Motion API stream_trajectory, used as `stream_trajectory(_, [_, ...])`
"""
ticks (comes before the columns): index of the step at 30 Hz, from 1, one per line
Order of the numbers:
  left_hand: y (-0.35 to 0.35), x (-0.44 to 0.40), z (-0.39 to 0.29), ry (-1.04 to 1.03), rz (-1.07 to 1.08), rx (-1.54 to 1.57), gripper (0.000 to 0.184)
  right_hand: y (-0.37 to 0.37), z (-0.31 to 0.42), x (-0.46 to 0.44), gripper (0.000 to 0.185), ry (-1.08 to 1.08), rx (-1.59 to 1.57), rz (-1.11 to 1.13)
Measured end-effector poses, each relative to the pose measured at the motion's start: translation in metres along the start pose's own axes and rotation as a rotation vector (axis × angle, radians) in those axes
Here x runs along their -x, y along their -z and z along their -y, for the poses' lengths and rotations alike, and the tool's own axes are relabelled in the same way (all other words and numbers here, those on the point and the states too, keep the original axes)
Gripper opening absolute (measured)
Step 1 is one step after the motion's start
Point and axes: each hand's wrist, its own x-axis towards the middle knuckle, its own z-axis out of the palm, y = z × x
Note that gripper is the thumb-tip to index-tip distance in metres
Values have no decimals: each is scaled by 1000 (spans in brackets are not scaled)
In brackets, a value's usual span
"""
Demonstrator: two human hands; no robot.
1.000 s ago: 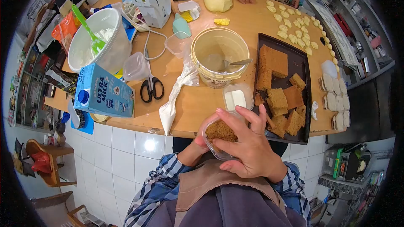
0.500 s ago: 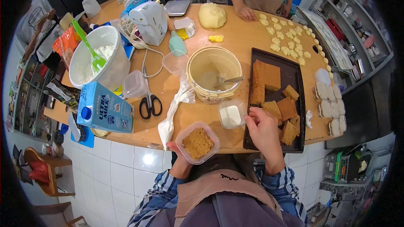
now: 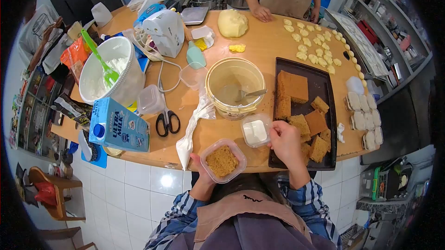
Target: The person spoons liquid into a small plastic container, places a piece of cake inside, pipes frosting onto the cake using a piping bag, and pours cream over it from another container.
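My left hand (image 3: 202,176) holds a clear square plastic container (image 3: 242,164) from its left side and below, just past the table's front edge. A piece of brown sponge cake (image 3: 221,161) fills its bottom. My right hand (image 3: 286,142) has its thumb and fingers pinched at the right rim of a second plastic container (image 3: 251,120), which has a white layer (image 3: 255,132) inside. Beside that hand lies a dark baking tray (image 3: 330,157) with cut sponge cake (image 3: 294,86) on it. A white piping bag (image 3: 197,119) rests left of centre.
A tub (image 3: 213,96) with a spoon (image 3: 252,93) stands mid-table. Scissors (image 3: 168,123), a milk carton (image 3: 119,127) and a white bowl (image 3: 132,74) are on the left. Several filled containers (image 3: 364,120) sit right. Across the table, another person's hand (image 3: 262,13) is beside dough pieces (image 3: 303,48).
My right hand has moved left and down from over the tray's edge to the rim of the container with the white layer. My left hand still holds the cake container, now slightly further right.
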Motion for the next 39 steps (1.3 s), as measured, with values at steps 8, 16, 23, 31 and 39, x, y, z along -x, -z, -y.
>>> stream_trajectory(8, [-3,-6,22,187,209,-101,101,46,49,33,17,40,-124,-171])
stream_trajectory(16, [-17,-14,44,436,182,-166,97,63,83,58,12,277,-23,-249])
stream_trajectory(23, [-40,-21,43,414,158,-515,93,54,85,67,14,423,151,-210])
stream_trajectory(31, [-32,-22,41,374,237,-497,86,47,85,69,19,521,213,-195])
stream_trajectory(39, [-35,-24,44,358,175,-520,79,43,89,72,20,567,326,-212])
